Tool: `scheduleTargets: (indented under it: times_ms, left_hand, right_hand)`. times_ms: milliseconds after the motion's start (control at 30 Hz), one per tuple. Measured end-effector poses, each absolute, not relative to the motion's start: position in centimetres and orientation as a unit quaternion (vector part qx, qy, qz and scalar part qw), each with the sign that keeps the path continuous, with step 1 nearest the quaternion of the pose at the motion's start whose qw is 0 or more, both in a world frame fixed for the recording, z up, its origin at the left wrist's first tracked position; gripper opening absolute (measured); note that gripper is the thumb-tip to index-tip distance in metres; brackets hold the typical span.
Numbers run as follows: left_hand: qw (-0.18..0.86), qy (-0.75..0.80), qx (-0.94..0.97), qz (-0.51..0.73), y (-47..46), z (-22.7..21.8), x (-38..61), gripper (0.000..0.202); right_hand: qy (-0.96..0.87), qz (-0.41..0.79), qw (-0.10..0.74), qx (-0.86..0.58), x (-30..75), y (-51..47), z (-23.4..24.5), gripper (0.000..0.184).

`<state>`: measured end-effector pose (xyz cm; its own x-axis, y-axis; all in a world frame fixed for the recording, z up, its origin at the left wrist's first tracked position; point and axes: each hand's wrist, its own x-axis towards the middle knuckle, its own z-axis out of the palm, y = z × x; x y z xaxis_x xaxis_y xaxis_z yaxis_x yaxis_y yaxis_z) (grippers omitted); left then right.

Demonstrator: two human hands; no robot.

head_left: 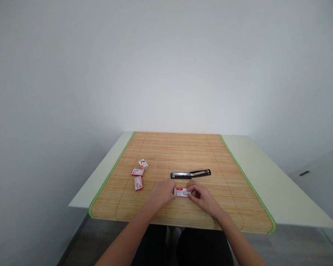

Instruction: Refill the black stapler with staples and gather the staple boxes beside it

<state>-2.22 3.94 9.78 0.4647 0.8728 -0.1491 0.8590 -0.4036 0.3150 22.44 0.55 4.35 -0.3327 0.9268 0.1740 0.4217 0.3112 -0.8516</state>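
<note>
A small red-and-white staple box [180,192] lies between my two hands, low over the front part of the mat. My left hand [163,193] is closed at the box's left end, its thumb and fingers at the edge. With thumb and fingers together, my right hand [202,198] pinches the right end. A grey patch shows by the right fingertips; I cannot tell whether it is a strip of staples or print on the box. Just beyond the hands, a black stapler [191,174] lies opened out, its metal channel showing.
To the left lie a white box with a dark picture [143,164] and two red-and-white boxes, one sideways [137,172] and one lengthwise [138,183]. A green-edged bamboo mat [183,147] covers the middle of the white table [269,177]. A wall stands behind.
</note>
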Motion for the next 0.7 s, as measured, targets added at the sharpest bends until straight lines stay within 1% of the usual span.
scheduleTargets:
  times_ms: [167,433,700]
  left_hand:
    - [0.172,0.497,0.85,0.009,3.4,10.4,-2.3,0.02]
    - [0.165,0.498,0.851,-0.009,3.7,10.8,-1.1,0.013]
    - [0.187,0.48,0.857,0.008,4.0,10.1,-2.4,0.018]
  right_hand:
    - [-0.736,0.358,0.356,-0.451,22.6,0.5,4.4,0.015]
    - [-0.734,0.356,0.37,-0.444,22.5,0.6,4.2,0.015]
    - [-0.737,0.35,0.374,-0.44,22.4,0.5,4.5,0.013]
